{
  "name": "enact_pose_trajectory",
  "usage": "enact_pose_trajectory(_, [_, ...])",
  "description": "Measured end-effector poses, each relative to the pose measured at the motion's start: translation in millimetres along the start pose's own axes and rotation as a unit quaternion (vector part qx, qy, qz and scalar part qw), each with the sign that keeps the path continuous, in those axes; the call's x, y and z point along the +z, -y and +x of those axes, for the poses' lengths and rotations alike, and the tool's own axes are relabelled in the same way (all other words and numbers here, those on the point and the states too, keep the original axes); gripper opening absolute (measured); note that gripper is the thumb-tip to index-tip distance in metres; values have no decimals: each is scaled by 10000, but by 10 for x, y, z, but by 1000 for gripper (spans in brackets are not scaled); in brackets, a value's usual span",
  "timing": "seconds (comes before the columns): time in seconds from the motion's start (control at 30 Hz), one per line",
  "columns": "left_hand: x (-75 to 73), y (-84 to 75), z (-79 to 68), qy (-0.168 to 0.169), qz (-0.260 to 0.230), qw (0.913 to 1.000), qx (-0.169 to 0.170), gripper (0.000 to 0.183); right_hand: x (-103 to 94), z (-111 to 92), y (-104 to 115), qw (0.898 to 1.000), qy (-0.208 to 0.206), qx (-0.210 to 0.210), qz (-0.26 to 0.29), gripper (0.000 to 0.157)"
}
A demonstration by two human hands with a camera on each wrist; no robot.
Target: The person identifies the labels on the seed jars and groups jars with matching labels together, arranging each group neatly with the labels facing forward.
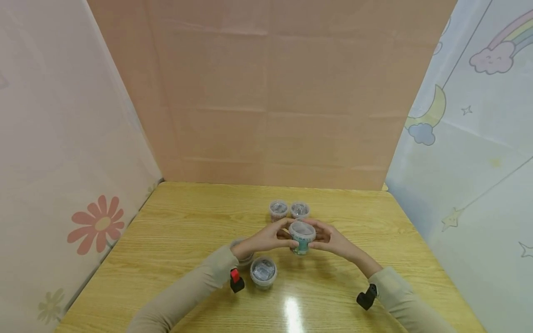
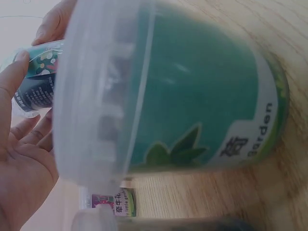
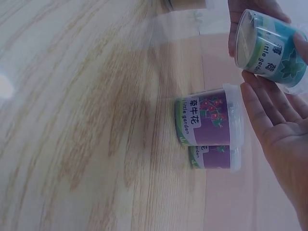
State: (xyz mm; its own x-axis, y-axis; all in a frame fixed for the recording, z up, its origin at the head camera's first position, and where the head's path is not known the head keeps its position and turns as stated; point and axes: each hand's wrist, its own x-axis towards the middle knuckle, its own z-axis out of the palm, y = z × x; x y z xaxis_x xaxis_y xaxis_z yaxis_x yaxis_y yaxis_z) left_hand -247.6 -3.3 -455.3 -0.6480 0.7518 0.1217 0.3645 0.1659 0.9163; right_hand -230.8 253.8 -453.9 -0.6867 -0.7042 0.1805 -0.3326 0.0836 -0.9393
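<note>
My left hand (image 1: 272, 236) and right hand (image 1: 333, 240) hold one teal plastic tub (image 1: 302, 244) between them, raised over the table, thumbs on its near side and fingers behind. In the right wrist view the tub (image 3: 272, 53) shows a mint-leaf picture and "little garden" print. Just behind the hands, two similar tubs (image 1: 278, 209) stand side by side; the right wrist view shows purple labels with red flowers on these tubs (image 3: 207, 118). Nearer me is another tub (image 1: 263, 272) with a silvery packet visible inside. My left forearm partly hides one more tub (image 1: 241, 261).
The wood-grain table (image 1: 187, 222) meets a plain peach sheet (image 1: 266, 115) at the back. Printed sheets hang on the left (image 1: 54, 138) and right (image 1: 470, 152). A teal tub (image 2: 192, 91) fills much of the left wrist view, close to that camera.
</note>
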Motion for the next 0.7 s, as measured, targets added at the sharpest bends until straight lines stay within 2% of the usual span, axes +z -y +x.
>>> enact_pose_trajectory(0.23, [5,-6,-13,-186,-17,9998,-121,58,41,13,16,9994,-297,-137,-73,58])
enact_pose_trajectory(0.47, [-3,-23,-4,-489,83,9987,-91,65,63,48,35,9966,-746,277,-229,56])
enact_pose_trajectory(0.7, [10,-43,1,-669,87,9974,-260,67,91,87,42,9938,-979,341,-409,57])
